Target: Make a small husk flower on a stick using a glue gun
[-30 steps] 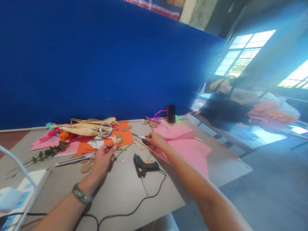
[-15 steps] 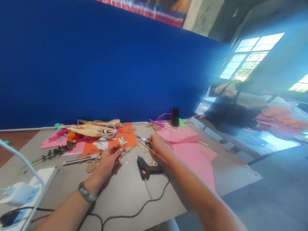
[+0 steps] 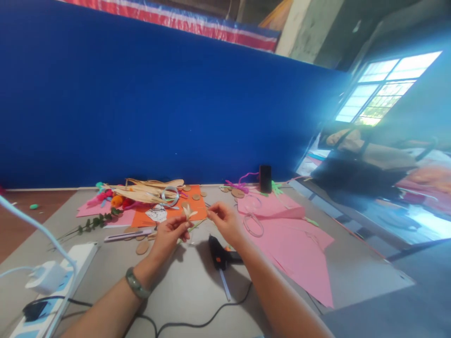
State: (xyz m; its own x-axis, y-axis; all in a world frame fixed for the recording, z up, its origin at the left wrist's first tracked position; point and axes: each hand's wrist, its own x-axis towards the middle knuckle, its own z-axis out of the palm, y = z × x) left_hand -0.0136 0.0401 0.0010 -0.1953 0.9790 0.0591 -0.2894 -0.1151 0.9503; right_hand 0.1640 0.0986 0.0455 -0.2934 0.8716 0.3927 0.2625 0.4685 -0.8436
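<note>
Between the thumb and fingers of my left hand is a small flower with pale, pointed petals that look like dried husk. A thin green stem slants from beside the flower to my right hand, whose fingertips are pinched at its far end. Under my right hand lies a black glue gun, a pale glue stick poking from its back. My right wrist covers part of its handle. The scissors seen earlier are mostly hidden behind my right hand.
Husk strips and a roll of tape lie at the back on orange paper. A utility knife, leafy sprig and power strip are left. Pink sheets and a phone are right. A black cord crosses the front.
My right hand has left the scissors and come left to the stem, fingertips pinched. My left hand still holds the flower, now closer to my right hand. The view has shifted slightly.
</note>
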